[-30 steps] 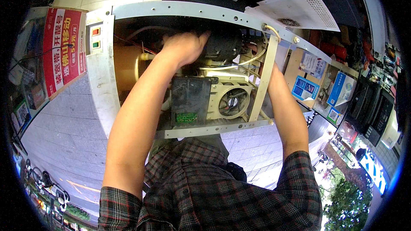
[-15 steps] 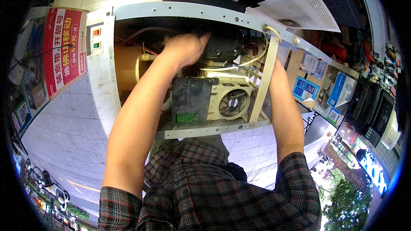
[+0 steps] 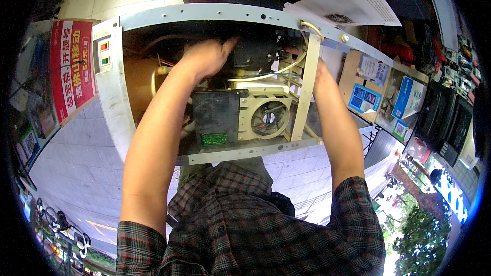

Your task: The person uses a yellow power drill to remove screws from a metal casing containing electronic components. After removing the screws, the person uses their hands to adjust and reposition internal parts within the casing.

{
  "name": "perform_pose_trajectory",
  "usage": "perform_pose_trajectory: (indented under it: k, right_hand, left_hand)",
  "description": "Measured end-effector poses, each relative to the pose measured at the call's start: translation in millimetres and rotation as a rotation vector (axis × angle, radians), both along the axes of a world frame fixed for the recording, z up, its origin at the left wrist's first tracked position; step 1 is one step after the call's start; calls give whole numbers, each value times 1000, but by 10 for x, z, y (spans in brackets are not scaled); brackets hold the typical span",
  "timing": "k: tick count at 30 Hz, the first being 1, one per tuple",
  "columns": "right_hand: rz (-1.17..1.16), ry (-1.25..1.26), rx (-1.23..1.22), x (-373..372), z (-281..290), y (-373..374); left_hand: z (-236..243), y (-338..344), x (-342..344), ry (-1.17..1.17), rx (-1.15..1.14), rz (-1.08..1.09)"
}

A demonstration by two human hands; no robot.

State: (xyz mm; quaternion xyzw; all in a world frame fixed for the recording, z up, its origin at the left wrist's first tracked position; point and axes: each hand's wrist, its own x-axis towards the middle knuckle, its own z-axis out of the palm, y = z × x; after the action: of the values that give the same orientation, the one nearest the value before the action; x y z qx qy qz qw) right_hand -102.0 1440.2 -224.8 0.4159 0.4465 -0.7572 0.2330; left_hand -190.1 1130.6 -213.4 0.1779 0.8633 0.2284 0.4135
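An opened appliance with a pale metal frame (image 3: 204, 14) lies in front of me. Inside it, toward the far side, is a bulky black rounded part (image 3: 253, 51). My left hand (image 3: 207, 56) is closed on the left end of this part, thumb laid along it and the other fingers hidden. Behind the cream upright bar (image 3: 309, 87) my right hand (image 3: 319, 69) reaches in from the right; a fingertip shows by the black part's right end, the rest is hidden. Nearer me sit a small fan (image 3: 269, 118) in a cream housing and a dark flat panel (image 3: 216, 115).
A cream hose (image 3: 276, 75) loops across the inside. Red and green switches (image 3: 105, 53) sit on the left end panel. A perforated white panel (image 3: 353, 0) leans beyond the frame. Past the right end stand a glass case (image 3: 399, 97) and a black printer-like machine (image 3: 445, 122).
The appliance and its surroundings sit slightly further left in view. My left hand stays on the black part, and a fingertip of my right hand now shows beside its right end.
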Motion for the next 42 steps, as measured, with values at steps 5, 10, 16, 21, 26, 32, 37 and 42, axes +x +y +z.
perform_pose_trajectory:
  k: [5, 10, 16, 21, 26, 32, 37, 42]
  right_hand:
    - [-14, 20, -9, 29, -79, -39]
    - [-22, 33, -22, 32, -180, -73]
    - [-28, 50, -19, -50, -262, -118]
    - [-28, 60, -23, -89, -330, -138]
    - [-24, 66, -22, -113, -350, -140]
    - [-26, 70, -21, -115, -382, -139]
    - [-21, 73, -19, -126, -396, -128]
    - [-19, 70, -17, -113, -405, -114]
  left_hand:
    - [6, 8, 10, 3, -45, 1]
    - [39, -12, 32, 109, 1, -35]
    - [-202, -66, 11, 109, -31, -125]
    - [-139, -53, 15, 73, 7, -52]
    - [-239, -59, -8, 114, -15, -148]
    - [-128, -30, -20, 81, 32, -86]
    - [48, 5, -62, 57, -22, -114]
    - [-68, -20, -53, 72, 18, -66]
